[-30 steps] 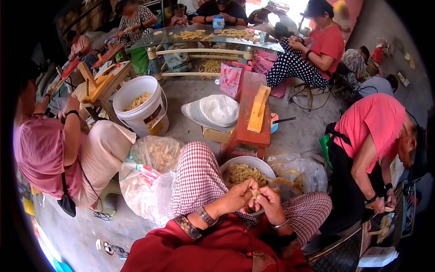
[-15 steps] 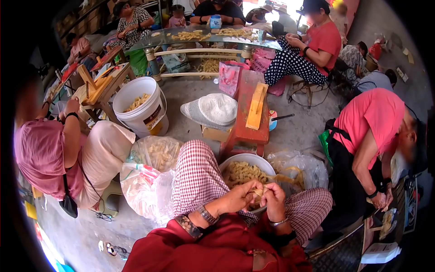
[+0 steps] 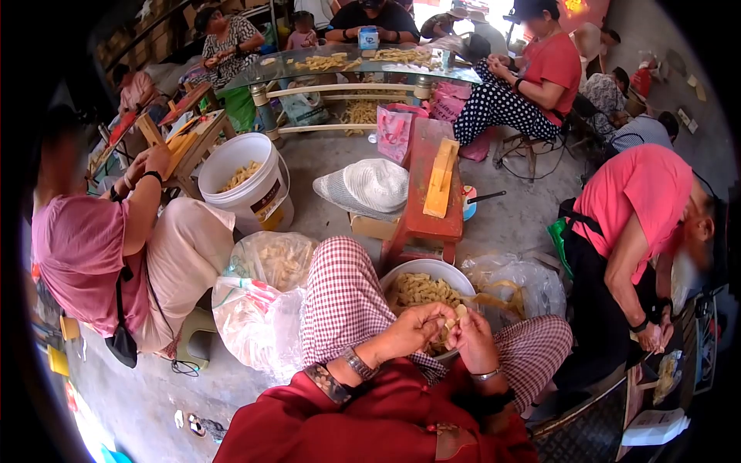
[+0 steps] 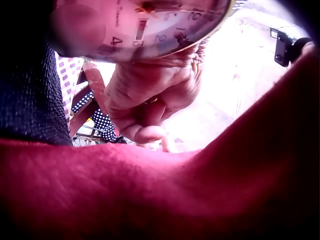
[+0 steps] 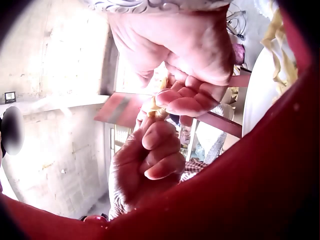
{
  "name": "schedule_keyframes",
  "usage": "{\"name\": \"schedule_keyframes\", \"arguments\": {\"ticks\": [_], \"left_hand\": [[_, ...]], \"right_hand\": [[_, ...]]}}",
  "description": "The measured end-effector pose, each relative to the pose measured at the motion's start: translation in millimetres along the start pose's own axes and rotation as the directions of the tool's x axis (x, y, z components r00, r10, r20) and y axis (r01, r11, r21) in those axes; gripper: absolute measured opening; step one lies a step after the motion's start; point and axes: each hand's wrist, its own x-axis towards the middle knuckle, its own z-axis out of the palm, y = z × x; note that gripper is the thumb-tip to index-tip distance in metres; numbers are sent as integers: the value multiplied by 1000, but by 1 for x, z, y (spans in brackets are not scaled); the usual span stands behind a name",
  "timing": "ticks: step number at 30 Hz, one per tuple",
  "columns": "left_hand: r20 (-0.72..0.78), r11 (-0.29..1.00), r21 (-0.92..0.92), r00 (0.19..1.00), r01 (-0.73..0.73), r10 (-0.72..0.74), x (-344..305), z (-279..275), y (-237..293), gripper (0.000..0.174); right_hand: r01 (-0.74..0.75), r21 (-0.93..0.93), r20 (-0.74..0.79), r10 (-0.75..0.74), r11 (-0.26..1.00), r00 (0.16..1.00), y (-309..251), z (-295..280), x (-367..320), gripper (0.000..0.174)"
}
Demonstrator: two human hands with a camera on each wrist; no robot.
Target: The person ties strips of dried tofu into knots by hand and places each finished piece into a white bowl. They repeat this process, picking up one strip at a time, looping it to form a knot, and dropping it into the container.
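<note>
In front of my lap, both hands work on a small pale yellow strip (image 5: 159, 111), folded or knotted, at their fingertips. My left hand (image 3: 417, 328), a watch on its wrist, pinches one side of it with curled fingers. My right hand (image 3: 472, 339), wearing a silver bracelet, holds the other side between thumb and fingers. The left wrist view shows the watch (image 4: 145, 30) and the back of my left hand (image 4: 155, 95); the strip is hidden there. Below the hands stands a white tub (image 3: 463, 279) of knotted yellow pieces (image 3: 421, 292), partly covered by them.
A clear plastic bag (image 3: 544, 292) with yellow strips lies right of the tub. Filled bags (image 3: 258, 324) lean by my left knee. Ahead stands a red bench (image 3: 423, 201) bearing a wooden block (image 3: 441, 181). People sit close on both sides.
My hands have shifted slightly, and the strip, earlier drawn between both hands, now shows mainly at the right fingertips. The person on the left has raised their hands; the one on the right stays bent over.
</note>
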Motion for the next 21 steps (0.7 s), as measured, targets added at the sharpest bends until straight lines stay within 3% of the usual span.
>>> {"name": "schedule_keyframes", "arguments": {"ticks": [5, 8, 14, 17, 21], "left_hand": [[31, 998, -46, 999, 46, -45, -1, 2, 6, 21], [10, 995, -78, 999, 54, -54, 0, 3, 6, 18], [-104, 986, -106, 985, 126, -137, 3, 0, -9, 11], [-142, 986, -71, 977, 147, -156, 5, 2, -12, 12], [-127, 997, -17, 989, 78, -80, 7, 7, -9, 15]], "right_hand": [[-48, -32, 27, 49, 998, 998, -1, -5, 0, 16], [-51, -10, -36, 50, 999, 998, -1, -4, 1, 18], [-4, -106, -105, -7, 994, 994, -1, 1, 3, 20], [66, -235, -161, -106, 970, 981, 0, 2, 4, 21], [108, -177, -241, -149, 978, 959, -1, 0, 8, 23]]}}
